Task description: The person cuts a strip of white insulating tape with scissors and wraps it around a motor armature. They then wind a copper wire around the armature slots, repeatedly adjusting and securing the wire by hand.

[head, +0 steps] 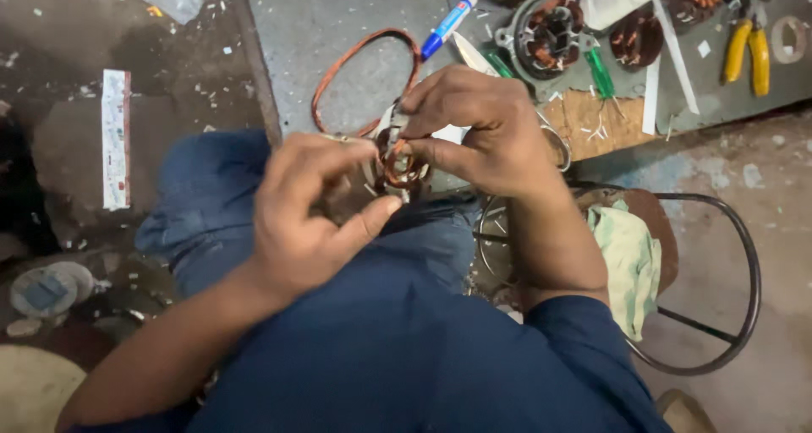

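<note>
Both hands are working over the lap here, person sitting in blue clothes w/ the camera looking straight down. Left hand (309,217) is curling shut around a small motor part (397,158) w/ copper winding on it, thumb sticking out to the right under it, fingers wrapping the left side. Right hand (482,133) is coming in from above/right, fingers pinching tight on the top edge of the same part, so it's being held btwn both hands, just above the knees and right at the near edge of the bench (355,52). Can't tell exactly what the metal bit at the top of the part is, too blurry. A loop of copper wire (359,65) is lying on the bench just behind the hands, its near end disappearing behind them. Further back there's a blue and white tube (448,23), a wound stator (550,35) in its metal housing, a green screwdriver (600,73), and yellow-handled pliers (748,52) way over on the right. Bits of white scrap are lying all over the bench and floor. A round metal stool (744,247) is sitting to the right w/ a pale green rag (630,260) on it, right forearm passing just beside it. White strip (116,137) is lying on the dark floor to the left.
</note>
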